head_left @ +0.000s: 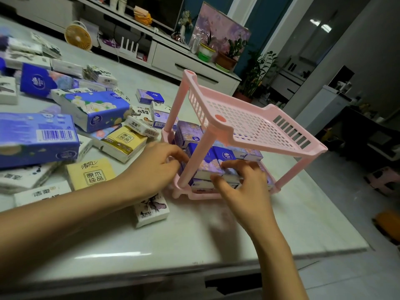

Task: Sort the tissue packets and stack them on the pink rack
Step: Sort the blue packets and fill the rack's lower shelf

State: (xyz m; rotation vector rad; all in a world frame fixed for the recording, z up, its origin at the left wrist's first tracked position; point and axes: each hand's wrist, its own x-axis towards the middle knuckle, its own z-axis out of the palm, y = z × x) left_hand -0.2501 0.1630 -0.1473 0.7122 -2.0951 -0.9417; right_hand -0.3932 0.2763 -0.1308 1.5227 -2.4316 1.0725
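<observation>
On the pink rack's [249,124] lower shelf, the left hand [155,167] and right hand [244,185] curl their fingers round the purple tissue packets [207,167].

— What lies past the far edge of the bench [194,245]?
— I see a long white cabinet [173,61] with a yellow fan [78,35] by it. On top are potted plants [229,55] and a purple flower picture [218,29], with a dark blue wall [253,16] behind.
— Off the right edge?
— Pale grey floor tiles [324,182], a low pink stool [383,180], dim light.
</observation>
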